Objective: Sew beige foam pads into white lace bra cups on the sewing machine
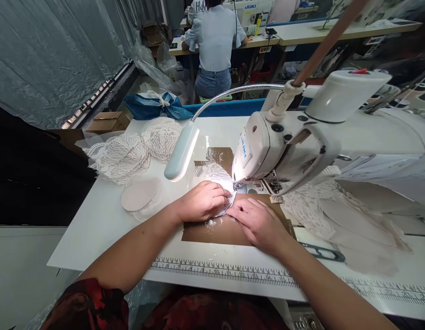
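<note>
A white lace piece (212, 172) lies under the needle end of the white sewing machine (257, 146), brightly lit by the lamp. My left hand (207, 201) rests on top of it, fingers curled and pressed down on the lace. At its right front edge, my right hand (258, 223) holds the border with thumb and fingers close together, just in front of the presser foot. Brown tape (212, 233) covers the table beneath both hands. The exact grip of the fingertips is partly hidden.
Stacked lace pieces (119, 156) and a pale oval pad (140, 195) lie on the left. The lamp (182, 151) hangs low over the table. More lace (315, 206) lies right, near a dark flat tool (322, 252). A printed ruler (233, 271) edges the front. A person (215, 41) sits beyond.
</note>
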Action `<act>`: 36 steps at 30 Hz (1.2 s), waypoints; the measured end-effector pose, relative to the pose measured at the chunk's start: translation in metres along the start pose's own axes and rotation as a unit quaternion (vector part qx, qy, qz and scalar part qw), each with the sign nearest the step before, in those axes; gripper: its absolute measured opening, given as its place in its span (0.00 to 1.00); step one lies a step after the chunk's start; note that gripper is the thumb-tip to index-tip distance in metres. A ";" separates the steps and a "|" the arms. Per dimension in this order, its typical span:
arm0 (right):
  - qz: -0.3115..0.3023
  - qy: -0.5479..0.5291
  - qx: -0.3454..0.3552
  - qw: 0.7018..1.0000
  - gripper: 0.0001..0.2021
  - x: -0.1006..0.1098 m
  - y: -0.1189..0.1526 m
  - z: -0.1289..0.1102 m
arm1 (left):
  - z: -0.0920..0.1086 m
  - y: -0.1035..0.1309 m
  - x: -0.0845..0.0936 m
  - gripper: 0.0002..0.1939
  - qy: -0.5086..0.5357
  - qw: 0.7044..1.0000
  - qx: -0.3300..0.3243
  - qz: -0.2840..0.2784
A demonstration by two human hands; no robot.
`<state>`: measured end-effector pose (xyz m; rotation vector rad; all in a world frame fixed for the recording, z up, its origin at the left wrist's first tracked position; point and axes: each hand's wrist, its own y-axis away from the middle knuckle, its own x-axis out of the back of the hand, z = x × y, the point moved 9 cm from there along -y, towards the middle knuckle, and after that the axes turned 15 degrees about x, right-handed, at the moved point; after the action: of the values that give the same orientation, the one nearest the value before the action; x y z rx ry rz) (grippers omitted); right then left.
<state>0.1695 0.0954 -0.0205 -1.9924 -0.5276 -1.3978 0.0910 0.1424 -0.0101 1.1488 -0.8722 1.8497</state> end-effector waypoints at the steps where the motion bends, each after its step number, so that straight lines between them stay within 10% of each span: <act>1: -0.006 0.010 -0.011 1.000 0.17 0.000 0.000 0.002 | 0.000 0.000 0.000 0.12 -0.001 1.000 0.000 -0.002; 36: -0.024 0.129 -0.137 0.982 0.22 0.008 0.005 0.022 | -0.001 -0.005 -0.002 0.20 -0.050 0.997 0.038 0.033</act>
<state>0.1902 0.1071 -0.0198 -1.9743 -0.2789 -1.8080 0.0955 0.1444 -0.0118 1.2829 -0.9113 1.9075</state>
